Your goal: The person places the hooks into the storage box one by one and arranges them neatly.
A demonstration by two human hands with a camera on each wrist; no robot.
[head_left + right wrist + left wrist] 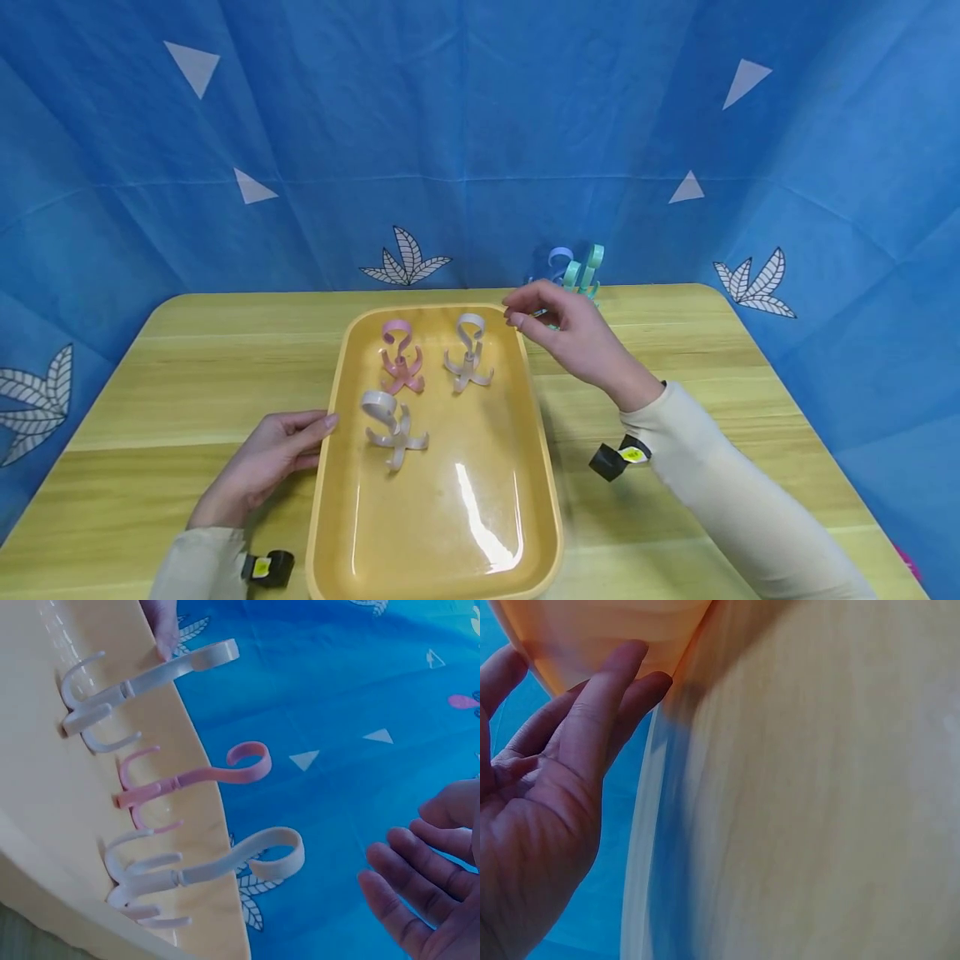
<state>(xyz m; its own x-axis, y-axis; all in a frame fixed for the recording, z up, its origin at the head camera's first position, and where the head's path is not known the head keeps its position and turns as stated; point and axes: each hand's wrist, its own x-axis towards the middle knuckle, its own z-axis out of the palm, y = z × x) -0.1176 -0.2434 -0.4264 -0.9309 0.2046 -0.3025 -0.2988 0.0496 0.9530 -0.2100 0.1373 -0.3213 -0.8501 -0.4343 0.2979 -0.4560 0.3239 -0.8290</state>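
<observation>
A yellow tray (435, 517) bears three four-pronged hanger hooks: a pink hook (402, 367), a white hook (397, 437) at the left and another white hook (468, 362) toward the back. All three stand with their curled tops up, as the right wrist view also shows. My left hand (273, 454) holds the tray's left rim, the thumb over the edge and the fingers against the outer wall (600, 637). Over the tray's back right corner hovers my right hand (573, 333), fingers loosely bent, nothing between them in the right wrist view.
Behind my right hand, green hooks (588, 267) and a blue-violet hook (558, 254) stand at the table's back edge, partly hidden. The wooden table (187, 358) meets a blue cloth (480, 125) at the back. Black wrist straps (609, 462) hang by both sleeves.
</observation>
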